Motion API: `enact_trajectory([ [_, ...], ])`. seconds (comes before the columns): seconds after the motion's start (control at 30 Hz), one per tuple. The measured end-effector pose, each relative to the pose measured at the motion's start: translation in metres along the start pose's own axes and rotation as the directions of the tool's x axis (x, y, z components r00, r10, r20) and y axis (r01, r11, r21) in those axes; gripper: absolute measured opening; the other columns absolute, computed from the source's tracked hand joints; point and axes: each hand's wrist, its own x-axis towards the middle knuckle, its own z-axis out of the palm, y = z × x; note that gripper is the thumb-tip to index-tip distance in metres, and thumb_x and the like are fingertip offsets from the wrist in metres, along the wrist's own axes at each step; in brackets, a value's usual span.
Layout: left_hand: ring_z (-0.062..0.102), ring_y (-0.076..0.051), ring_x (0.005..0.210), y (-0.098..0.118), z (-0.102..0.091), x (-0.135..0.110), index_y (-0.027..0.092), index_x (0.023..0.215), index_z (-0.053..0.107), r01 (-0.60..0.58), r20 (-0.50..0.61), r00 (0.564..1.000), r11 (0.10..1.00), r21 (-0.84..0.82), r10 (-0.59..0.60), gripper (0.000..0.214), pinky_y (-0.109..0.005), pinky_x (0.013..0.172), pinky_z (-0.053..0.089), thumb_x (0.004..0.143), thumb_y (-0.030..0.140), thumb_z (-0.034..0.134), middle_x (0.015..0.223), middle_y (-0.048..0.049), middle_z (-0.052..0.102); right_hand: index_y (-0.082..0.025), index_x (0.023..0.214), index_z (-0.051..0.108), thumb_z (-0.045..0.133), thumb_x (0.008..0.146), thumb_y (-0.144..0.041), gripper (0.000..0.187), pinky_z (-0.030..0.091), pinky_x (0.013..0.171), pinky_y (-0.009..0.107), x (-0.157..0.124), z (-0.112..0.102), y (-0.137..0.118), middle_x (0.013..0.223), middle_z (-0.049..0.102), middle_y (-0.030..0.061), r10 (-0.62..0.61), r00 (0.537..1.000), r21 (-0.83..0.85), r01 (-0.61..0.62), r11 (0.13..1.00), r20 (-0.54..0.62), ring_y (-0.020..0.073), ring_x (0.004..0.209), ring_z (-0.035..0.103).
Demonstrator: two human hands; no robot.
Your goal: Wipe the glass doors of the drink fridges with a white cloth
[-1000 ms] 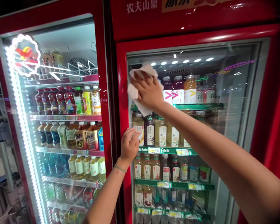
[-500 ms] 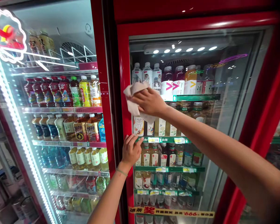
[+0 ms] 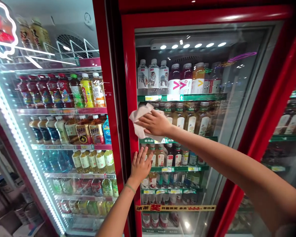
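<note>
My right hand (image 3: 156,123) presses a crumpled white cloth (image 3: 140,116) against the glass door (image 3: 236,108) of a red-framed drinks fridge, close to the door's left frame (image 3: 129,82). Cloth folds stick out past the fingertips and below the palm. Lower down, my left hand (image 3: 141,167) rests with fingers spread at the left edge of the same door, partly over the frame and partly over the glass. It holds nothing. Behind the glass, bottles (image 3: 179,118) stand in rows, some hidden by my hands.
To the left is a second lit drinks fridge (image 3: 111,108) full of bottles, with a bright light strip (image 3: 22,138) down its side. A yellow banner (image 3: 175,208) crosses the lower right door. Another fridge section (image 3: 286,120) stands at the far right.
My right hand and the cloth have moved down the glass, nearer my left hand. My left hand's fingers are more spread. The camera view has shifted slightly.
</note>
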Motion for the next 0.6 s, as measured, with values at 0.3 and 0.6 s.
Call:
enact_trajectory([
  [0.3,0.041,-0.025,0.149,-0.004,0.006,-0.006,0.033,0.152,0.047,-0.017,0.018,1.000,1.000,0.020,0.016,0.061,-0.044,0.130,0.015,0.094,0.036,0.064,0.156,-0.0065,0.050,-0.027,0.157,0.040,0.042,0.100,-0.039,0.058,0.031,0.111,0.054,-0.012,0.002,-0.020,0.146,0.059,0.0066,0.174,0.981,0.048,-0.178,0.983,0.086,0.0319,0.130,0.048],
  [0.6,0.043,-0.025,0.148,-0.002,0.005,-0.007,0.036,0.158,0.035,0.013,0.021,1.000,1.000,0.013,-0.014,0.067,-0.045,0.129,0.016,0.096,0.038,0.062,0.156,-0.0060,0.049,-0.023,0.155,0.043,0.050,0.096,-0.045,0.063,0.031,0.110,0.059,-0.053,-0.003,-0.007,0.141,0.061,0.0116,0.458,0.886,-0.042,-0.456,0.889,0.076,0.0366,0.128,0.048],
])
